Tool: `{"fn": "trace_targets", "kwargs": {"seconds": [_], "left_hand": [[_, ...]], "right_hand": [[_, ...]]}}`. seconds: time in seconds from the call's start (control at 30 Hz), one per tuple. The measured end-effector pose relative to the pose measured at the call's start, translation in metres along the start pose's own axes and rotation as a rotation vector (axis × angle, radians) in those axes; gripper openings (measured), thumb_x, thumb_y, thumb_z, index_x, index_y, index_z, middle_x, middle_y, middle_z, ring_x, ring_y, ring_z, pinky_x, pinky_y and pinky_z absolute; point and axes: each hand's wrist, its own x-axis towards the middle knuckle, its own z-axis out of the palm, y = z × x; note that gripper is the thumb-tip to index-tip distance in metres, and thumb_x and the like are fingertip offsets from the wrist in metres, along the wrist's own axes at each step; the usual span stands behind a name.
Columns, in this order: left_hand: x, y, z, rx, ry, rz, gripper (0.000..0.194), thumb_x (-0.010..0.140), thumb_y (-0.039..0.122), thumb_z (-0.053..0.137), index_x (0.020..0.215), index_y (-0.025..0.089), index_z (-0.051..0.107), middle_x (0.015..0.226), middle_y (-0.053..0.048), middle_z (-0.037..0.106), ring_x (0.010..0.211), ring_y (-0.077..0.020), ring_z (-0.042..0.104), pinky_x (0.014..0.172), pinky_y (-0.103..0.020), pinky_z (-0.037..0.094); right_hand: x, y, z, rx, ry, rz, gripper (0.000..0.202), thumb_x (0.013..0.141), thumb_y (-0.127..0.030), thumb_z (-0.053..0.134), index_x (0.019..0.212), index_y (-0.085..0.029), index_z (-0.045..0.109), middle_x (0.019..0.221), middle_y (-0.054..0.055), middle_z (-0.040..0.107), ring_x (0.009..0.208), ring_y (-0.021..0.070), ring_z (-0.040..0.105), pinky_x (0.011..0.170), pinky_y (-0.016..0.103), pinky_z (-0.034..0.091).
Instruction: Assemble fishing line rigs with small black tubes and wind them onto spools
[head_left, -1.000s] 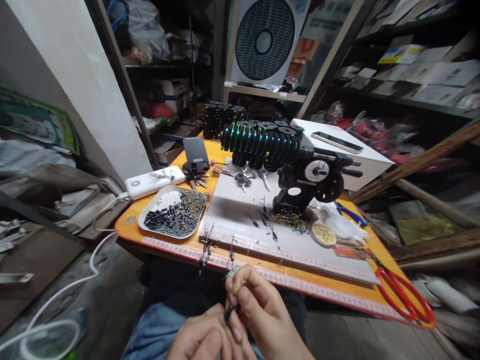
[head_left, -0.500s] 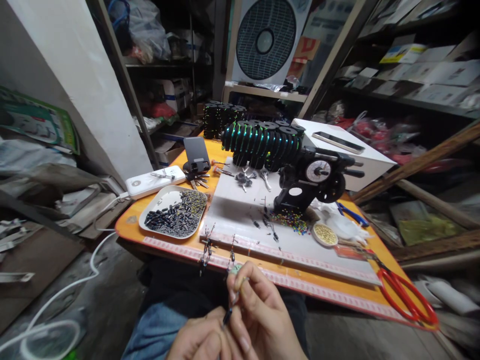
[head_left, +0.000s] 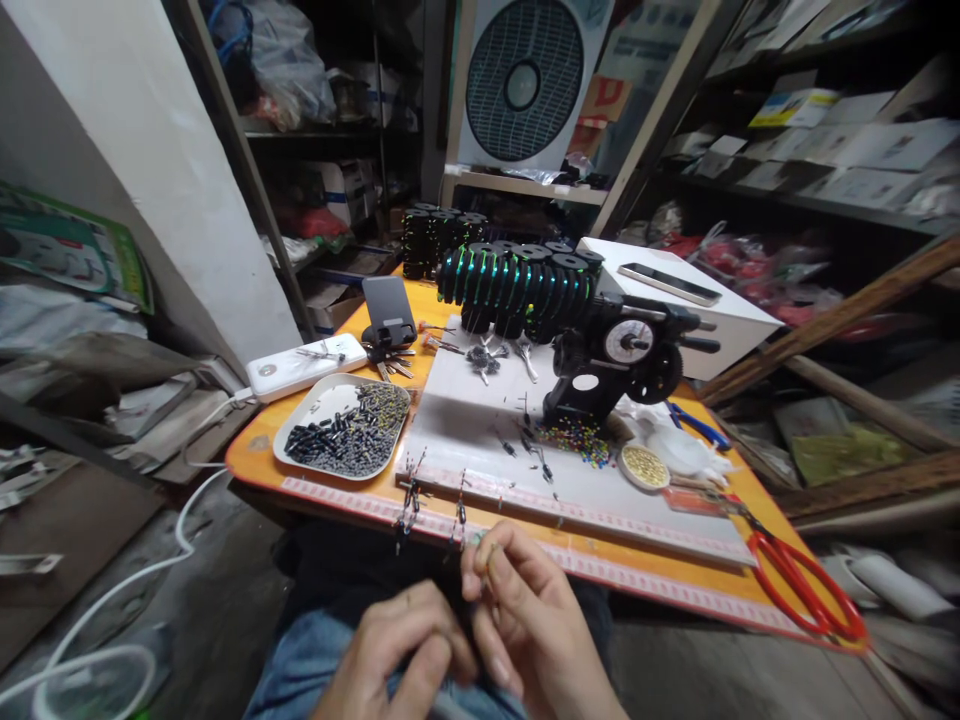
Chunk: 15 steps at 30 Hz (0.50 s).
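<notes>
Black piece (head_left: 461,513) by table's (head_left: 246,450) front edge seemed light, best pinched mid-body; our right hand (head_left: 534,605) was pinched together, left hand (head_left: 401,645) curled, contents unclear.

Hands (head_left: 541,618) near orange table (head_left: 255,425)

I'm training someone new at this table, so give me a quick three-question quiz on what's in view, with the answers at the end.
1. Multiple choice: what lies on the white box? A. Pliers. B. Phone. C. Bowl.
2. True or false: in the picture, the white tray is to the left of the red-handled scissors.
3. Which hand's fingertips are closer to the table's front edge?

Key: 1. B. 2. True. 3. The right hand.
</notes>
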Motion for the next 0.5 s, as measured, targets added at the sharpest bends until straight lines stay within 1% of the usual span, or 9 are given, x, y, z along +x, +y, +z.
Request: {"fn": "trace_targets", "kwargs": {"seconds": [0.07, 0.13, 0.17, 0.2, 0.23, 0.3, 0.37, 0.43, 0.5], "left_hand": [[0.014, 0.011, -0.005, 0.101, 0.111, 0.050, 0.032, 0.093, 0.042, 0.052, 0.077, 0.019, 0.067, 0.075, -0.006, 0.063, 0.073, -0.0192, 0.057, 0.071, -0.027, 0.042], [0.033, 0.024, -0.004, 0.129, 0.191, 0.063, 0.022, 0.095, 0.036, 0.050, 0.094, 0.021, 0.066, 0.086, -0.004, 0.063, 0.079, -0.0183, 0.056, 0.073, -0.025, 0.041], [0.042, 0.030, -0.002, 0.119, 0.186, 0.056, 0.022, 0.097, 0.034, 0.048, 0.106, 0.023, 0.064, 0.095, -0.004, 0.062, 0.085, -0.0180, 0.056, 0.076, -0.025, 0.041], [0.051, 0.034, 0.001, 0.085, 0.167, 0.056, 0.022, 0.098, 0.034, 0.047, 0.109, 0.023, 0.063, 0.102, -0.005, 0.061, 0.089, -0.0178, 0.055, 0.078, -0.025, 0.041], [0.060, 0.037, 0.005, 0.035, 0.117, 0.048, 0.021, 0.097, 0.034, 0.048, 0.104, 0.022, 0.063, 0.099, -0.004, 0.059, 0.088, -0.0167, 0.054, 0.077, -0.024, 0.041], [0.072, 0.039, 0.012, -0.130, 0.014, 0.001, 0.022, 0.096, 0.035, 0.051, 0.087, 0.019, 0.062, 0.085, 0.000, 0.055, 0.075, -0.0132, 0.051, 0.067, -0.022, 0.040], [0.078, 0.036, 0.017, -0.289, -0.027, -0.029, 0.026, 0.096, 0.034, 0.052, 0.078, 0.017, 0.060, 0.077, 0.001, 0.053, 0.072, -0.0120, 0.049, 0.068, -0.022, 0.040], [0.077, 0.033, 0.020, -0.390, -0.018, -0.050, 0.028, 0.097, 0.032, 0.050, 0.077, 0.015, 0.062, 0.075, -0.001, 0.058, 0.076, -0.0128, 0.053, 0.075, -0.023, 0.041], [0.074, 0.032, 0.022, -0.461, -0.017, -0.090, 0.030, 0.097, 0.031, 0.048, 0.079, 0.014, 0.064, 0.071, -0.002, 0.063, 0.074, -0.0134, 0.059, 0.077, -0.024, 0.044]], "right_hand": [[-0.002, -0.005, -0.002, -0.151, 0.044, -0.016, 0.029, 0.087, -0.043, 0.066, 0.079, -0.017, 0.057, 0.072, -0.002, 0.059, 0.034, -0.0008, 0.040, 0.029, 0.010, 0.022], [-0.004, -0.011, -0.002, -0.316, 0.101, -0.032, 0.030, 0.087, -0.044, 0.067, 0.079, -0.017, 0.057, 0.068, -0.002, 0.059, 0.037, 0.0004, 0.039, 0.032, 0.012, 0.023], [-0.006, -0.014, -0.002, -0.406, 0.123, -0.048, 0.030, 0.087, -0.045, 0.066, 0.078, -0.017, 0.058, 0.067, -0.002, 0.059, 0.039, 0.0013, 0.039, 0.034, 0.013, 0.025], [-0.008, -0.017, -0.002, -0.508, 0.138, -0.070, 0.031, 0.087, -0.045, 0.066, 0.077, -0.016, 0.059, 0.066, -0.001, 0.059, 0.041, 0.0023, 0.040, 0.037, 0.014, 0.028], [-0.010, -0.021, -0.003, -0.621, 0.150, -0.100, 0.031, 0.088, -0.045, 0.064, 0.076, -0.016, 0.060, 0.066, 0.000, 0.059, 0.044, 0.0037, 0.041, 0.040, 0.016, 0.031], [-0.013, -0.031, -0.008, -0.860, 0.144, -0.168, 0.029, 0.089, -0.043, 0.062, 0.077, -0.016, 0.063, 0.066, 0.001, 0.061, 0.050, 0.0073, 0.047, 0.045, 0.019, 0.036], [-0.015, -0.045, -0.013, -1.043, 0.135, -0.228, 0.025, 0.090, -0.040, 0.060, 0.082, -0.017, 0.066, 0.070, 0.003, 0.063, 0.054, 0.0097, 0.051, 0.048, 0.020, 0.039], [-0.012, -0.063, -0.017, -1.064, 0.204, -0.286, 0.023, 0.091, -0.040, 0.060, 0.089, -0.019, 0.067, 0.071, 0.002, 0.064, 0.053, 0.0088, 0.050, 0.047, 0.019, 0.038], [-0.002, -0.081, -0.016, -0.857, 0.276, -0.289, 0.029, 0.091, -0.045, 0.058, 0.103, -0.020, 0.064, 0.064, -0.001, 0.059, 0.043, 0.0052, 0.042, 0.040, 0.016, 0.031]]}}
